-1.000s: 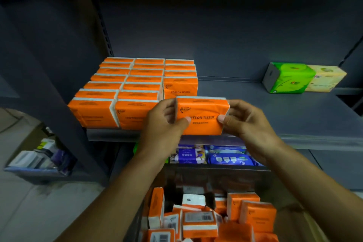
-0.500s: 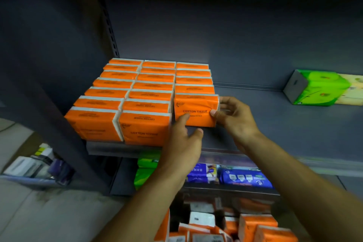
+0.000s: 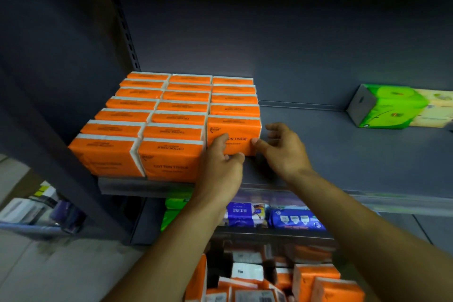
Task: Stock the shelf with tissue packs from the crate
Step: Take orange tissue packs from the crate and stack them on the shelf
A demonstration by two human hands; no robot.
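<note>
One camera sits on the person's head. It looks forward and a bit down at the shelf from close up. The left hand and right hand reach in from the near edge to the pack in the middle.

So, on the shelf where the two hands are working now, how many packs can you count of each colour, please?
Orange cotton tissue packs: 19 (7 in the left column, 7 in the middle, 5 in the right)
Green tissue pack: 1
Pale yellow tissue pack: 1
Total: 21
</note>
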